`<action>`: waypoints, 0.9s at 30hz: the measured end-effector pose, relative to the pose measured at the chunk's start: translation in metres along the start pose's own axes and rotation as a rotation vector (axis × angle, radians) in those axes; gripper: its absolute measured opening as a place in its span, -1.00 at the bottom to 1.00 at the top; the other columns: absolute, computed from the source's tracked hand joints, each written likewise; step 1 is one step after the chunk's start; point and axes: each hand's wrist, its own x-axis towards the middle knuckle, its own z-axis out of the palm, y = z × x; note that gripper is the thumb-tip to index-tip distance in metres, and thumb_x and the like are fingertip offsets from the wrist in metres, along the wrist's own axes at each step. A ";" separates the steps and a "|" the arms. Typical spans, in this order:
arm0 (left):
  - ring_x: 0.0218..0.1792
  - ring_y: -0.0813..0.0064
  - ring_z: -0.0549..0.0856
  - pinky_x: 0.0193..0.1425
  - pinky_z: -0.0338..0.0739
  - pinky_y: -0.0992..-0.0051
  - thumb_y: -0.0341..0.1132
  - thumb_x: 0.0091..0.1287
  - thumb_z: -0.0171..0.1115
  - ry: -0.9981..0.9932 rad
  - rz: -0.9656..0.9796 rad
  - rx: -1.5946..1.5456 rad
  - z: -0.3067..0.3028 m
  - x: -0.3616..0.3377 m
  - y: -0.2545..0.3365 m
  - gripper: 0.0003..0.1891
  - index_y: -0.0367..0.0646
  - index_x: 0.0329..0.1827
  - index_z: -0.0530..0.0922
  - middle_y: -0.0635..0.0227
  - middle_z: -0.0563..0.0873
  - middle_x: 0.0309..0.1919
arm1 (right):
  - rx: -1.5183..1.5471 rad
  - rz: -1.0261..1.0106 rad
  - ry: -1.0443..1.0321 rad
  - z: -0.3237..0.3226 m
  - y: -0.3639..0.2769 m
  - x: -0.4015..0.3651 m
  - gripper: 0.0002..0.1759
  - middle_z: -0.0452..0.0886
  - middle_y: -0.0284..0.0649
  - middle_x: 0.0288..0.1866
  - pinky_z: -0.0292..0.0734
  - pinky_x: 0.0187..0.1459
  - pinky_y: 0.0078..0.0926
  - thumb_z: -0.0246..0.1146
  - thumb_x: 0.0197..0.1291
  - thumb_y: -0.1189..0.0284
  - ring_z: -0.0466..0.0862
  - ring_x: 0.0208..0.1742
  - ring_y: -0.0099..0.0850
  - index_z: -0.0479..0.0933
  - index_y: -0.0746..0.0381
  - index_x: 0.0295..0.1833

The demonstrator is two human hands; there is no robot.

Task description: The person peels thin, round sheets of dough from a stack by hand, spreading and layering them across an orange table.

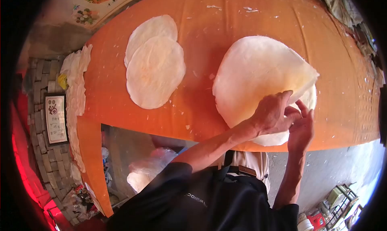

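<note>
A large, thin pale round sheet (258,70) lies on the orange-covered table (201,110), its right edge raised in a fold. Beneath it, part of another pale sheet (274,140) shows at the lower and right sides. My left hand (275,114) rests at the sheet's lower right, fingers bent, thumb and fingertips near the raised edge. Close beside it, my right hand (301,128) has its fingers curled toward my left hand at that edge. What the fingertips pinch is too small to make out. Two overlapping oval sheets (155,74) lie flat farther left.
Small pale scraps (250,9) dot the table. Crumpled pale cloth (76,86) hangs along the left edge, near a framed sign (56,119) on brick. A plastic bag (151,162) sits below the table edge. A rack (340,200) with items stands lower right.
</note>
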 end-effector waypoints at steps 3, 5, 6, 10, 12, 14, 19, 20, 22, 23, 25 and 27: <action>-0.28 -0.06 0.68 -0.16 0.56 0.22 -0.49 0.15 0.13 0.039 0.105 0.222 -0.011 0.022 -0.019 -0.77 -0.33 -0.14 0.59 -0.07 0.68 -0.36 | 0.014 -0.025 0.053 -0.008 -0.004 -0.009 -0.32 0.62 0.03 -0.01 0.47 0.05 -0.31 -0.19 0.41 -0.03 0.61 -0.02 -0.23 0.30 0.33 0.32; -0.27 0.08 0.72 -0.08 0.59 0.27 -0.48 0.16 0.17 0.116 0.291 0.173 -0.052 0.038 -0.025 -0.79 -0.38 -0.16 0.59 0.02 0.71 -0.34 | -0.244 -0.056 0.215 -0.029 0.007 -0.017 -0.36 0.61 -0.03 -0.03 0.50 0.00 -0.35 -0.06 0.39 0.00 0.61 -0.04 -0.29 0.35 0.31 0.30; -0.28 0.31 0.73 -0.08 0.61 0.37 -0.49 0.19 0.20 0.213 0.358 0.135 -0.077 0.048 -0.036 -0.82 -0.36 -0.17 0.60 0.18 0.74 -0.34 | -0.346 -0.059 0.282 -0.040 0.010 -0.023 -0.39 0.61 -0.06 -0.04 0.51 -0.01 -0.36 0.00 0.38 0.03 0.60 -0.05 -0.31 0.36 0.31 0.29; -0.35 0.53 0.71 -0.27 0.62 0.56 -0.36 0.14 0.33 0.272 0.031 -0.271 -0.246 0.060 -0.018 -0.74 -0.29 -0.14 0.62 0.35 0.73 -0.33 | -0.451 0.034 0.503 -0.079 0.023 -0.044 -0.48 0.60 -0.14 -0.11 0.55 -0.10 -0.42 0.17 0.32 0.16 0.59 -0.11 -0.40 0.42 0.29 0.24; -0.21 0.47 0.70 -0.08 0.62 0.46 -0.36 0.18 0.35 0.447 0.083 -0.083 -0.313 0.050 -0.019 -0.60 -0.35 0.05 0.55 0.27 0.70 -0.14 | -0.406 0.062 0.491 -0.081 0.026 -0.045 -0.49 0.59 -0.15 -0.11 0.56 -0.12 -0.44 0.19 0.31 0.19 0.59 -0.14 -0.42 0.41 0.31 0.24; -0.09 0.47 0.67 0.04 0.55 0.49 -0.34 0.24 0.30 0.530 0.096 -0.129 -0.386 0.041 -0.062 -0.55 -0.34 0.17 0.48 0.24 0.67 -0.03 | -0.327 0.106 0.464 -0.071 0.023 -0.047 -0.52 0.60 -0.20 -0.16 0.58 -0.18 -0.51 0.18 0.32 0.23 0.61 -0.22 -0.47 0.40 0.32 0.22; -0.07 0.47 0.66 0.03 0.54 0.47 -0.33 0.29 0.20 0.932 -0.453 0.575 -0.477 -0.010 -0.191 -0.56 -0.34 0.21 0.45 0.24 0.67 -0.04 | -0.091 0.095 0.501 -0.084 0.041 -0.041 -0.62 0.61 -0.30 -0.29 0.60 -0.25 -0.55 0.14 0.35 0.24 0.64 -0.30 -0.48 0.44 0.26 0.13; -0.08 0.47 0.66 0.01 0.54 0.47 -0.33 0.29 0.19 1.104 -0.507 1.056 -0.455 -0.018 -0.196 -0.56 -0.34 0.21 0.45 0.25 0.68 -0.07 | -0.057 0.109 0.505 -0.082 0.038 -0.042 -0.61 0.62 -0.26 -0.25 0.61 -0.21 -0.51 0.13 0.36 0.24 0.65 -0.25 -0.44 0.43 0.27 0.15; -0.09 0.51 0.64 0.00 0.53 0.49 -0.32 0.27 0.23 0.796 -0.345 0.686 -0.401 -0.021 -0.192 -0.57 -0.31 0.18 0.47 0.30 0.69 -0.13 | 0.065 0.125 0.504 -0.072 0.028 -0.039 -0.58 0.62 -0.20 -0.18 0.61 -0.14 -0.46 0.10 0.37 0.22 0.65 -0.19 -0.40 0.42 0.28 0.18; -0.12 0.53 0.64 0.00 0.53 0.50 -0.34 0.25 0.27 0.663 -0.196 0.414 -0.334 -0.017 -0.170 -0.58 -0.29 0.16 0.48 0.33 0.68 -0.17 | 0.147 0.130 0.503 -0.060 0.021 -0.033 -0.56 0.61 -0.19 -0.16 0.60 -0.11 -0.44 0.08 0.37 0.20 0.64 -0.19 -0.39 0.41 0.28 0.19; -0.13 0.55 0.63 0.01 0.54 0.53 -0.36 0.23 0.32 0.376 -0.139 -0.139 -0.191 -0.006 -0.110 -0.60 -0.28 0.11 0.49 0.33 0.66 -0.19 | 0.266 0.115 0.504 -0.041 0.010 -0.026 -0.54 0.60 -0.15 -0.11 0.58 -0.06 -0.39 0.03 0.39 0.16 0.63 -0.15 -0.35 0.40 0.27 0.21; -0.05 0.43 0.64 0.05 0.55 0.47 -0.21 0.20 0.38 -0.037 -0.202 -0.308 -0.088 -0.008 -0.074 -0.49 -0.33 0.14 0.49 0.21 0.65 -0.07 | 0.386 0.108 0.406 -0.052 0.009 -0.021 -0.56 0.61 -0.14 -0.10 0.58 -0.09 -0.40 0.04 0.38 0.16 0.63 -0.14 -0.34 0.40 0.23 0.20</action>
